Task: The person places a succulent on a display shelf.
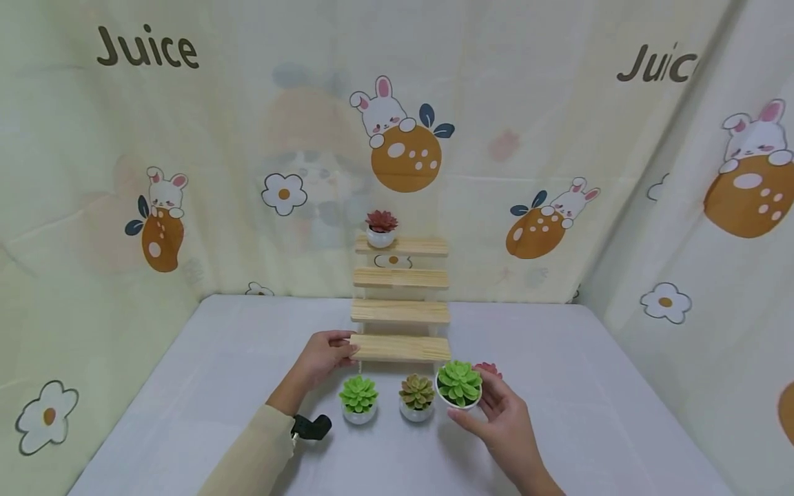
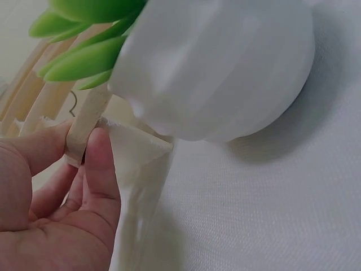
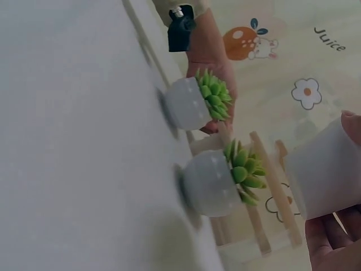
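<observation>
As seen from the head camera, a stepped wooden shelf [image 1: 400, 303] stands at the 12 o'clock side of the counter [image 1: 589, 386], against a printed curtain [image 1: 186, 172]. Its lowest step is pinched at the left end by the left hand [image 1: 322, 358], a grip judged to steady the shelf. A large green succulent pot [image 1: 460, 387] is held by the right hand [image 1: 505, 417], fingers curled round its white bowl, just off the counter at 5 o'clock from that step. Two smaller pots, a green succulent [image 1: 358, 398] and a brownish succulent [image 1: 417, 397], stand on the counter at 6 o'clock from the shelf. A red succulent [image 1: 381, 228] stands on the top step. A second reddish plant [image 1: 490, 369] is mostly hidden behind the held pot.

From the left wrist camera, the thumb and forefinger [image 2: 98, 169] are seen closed on a wooden slat end [image 2: 84, 132]. A white pot [image 2: 225, 68] fills the frame at 12 o'clock; its plant is cut off.

From the right wrist camera, the picture is turned sideways and blurred. Only the held pot's wall [image 3: 324, 169] is shown at 3 o'clock, with fingertips at the edges; the grip itself is cut off. Both small pots are seen between the two hands.
</observation>
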`<state>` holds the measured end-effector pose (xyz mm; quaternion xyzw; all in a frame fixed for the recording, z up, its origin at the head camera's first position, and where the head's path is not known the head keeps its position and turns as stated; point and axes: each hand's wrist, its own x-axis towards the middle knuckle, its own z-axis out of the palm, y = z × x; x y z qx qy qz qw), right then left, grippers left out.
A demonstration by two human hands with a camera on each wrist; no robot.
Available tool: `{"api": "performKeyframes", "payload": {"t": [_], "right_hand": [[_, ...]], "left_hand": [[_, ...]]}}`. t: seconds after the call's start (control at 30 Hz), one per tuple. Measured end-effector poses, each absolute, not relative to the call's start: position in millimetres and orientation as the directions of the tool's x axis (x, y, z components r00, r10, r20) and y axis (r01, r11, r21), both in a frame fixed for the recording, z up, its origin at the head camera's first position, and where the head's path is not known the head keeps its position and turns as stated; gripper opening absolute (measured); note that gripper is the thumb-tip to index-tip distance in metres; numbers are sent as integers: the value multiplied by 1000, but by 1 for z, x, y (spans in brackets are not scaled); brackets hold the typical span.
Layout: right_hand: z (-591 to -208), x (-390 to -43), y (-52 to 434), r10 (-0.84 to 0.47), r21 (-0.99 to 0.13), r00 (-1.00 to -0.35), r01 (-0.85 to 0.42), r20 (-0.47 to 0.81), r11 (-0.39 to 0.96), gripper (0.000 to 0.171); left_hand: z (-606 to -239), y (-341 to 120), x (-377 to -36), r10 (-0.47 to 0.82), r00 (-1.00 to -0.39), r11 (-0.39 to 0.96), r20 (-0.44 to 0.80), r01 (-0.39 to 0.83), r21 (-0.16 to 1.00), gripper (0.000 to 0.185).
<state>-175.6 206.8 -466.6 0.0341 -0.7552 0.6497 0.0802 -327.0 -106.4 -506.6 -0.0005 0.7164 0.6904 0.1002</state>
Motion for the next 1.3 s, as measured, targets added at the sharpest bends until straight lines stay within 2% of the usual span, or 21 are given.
{"api": "performKeyframes", "payload": {"t": [0.27, 0.53, 0.73, 0.9, 1.3], "right_hand": [[-453, -197, 208, 26, -950, -962, -265, 273, 165, 74], [-438, -214, 207, -4, -949, -956, -290, 292, 123, 73], [-426, -227, 205, -24, -937, -948, -316, 316, 149, 73], [-419, -238, 204, -31, -939, -956, -292, 292, 182, 73], [-401, -276, 203, -45, -978, -982, -187, 184, 92, 71]], "left_hand": [[-509, -106, -330, 139, -980, 39, -142, -138, 990, 43], [-506, -104, -329, 127, -981, 45, -149, -145, 988, 42], [-505, -105, -328, 119, -979, 45, -168, -164, 985, 42], [-505, -104, -328, 126, -979, 37, -162, -158, 987, 42], [-503, -105, -329, 120, -975, 85, -186, -177, 981, 44]]}}
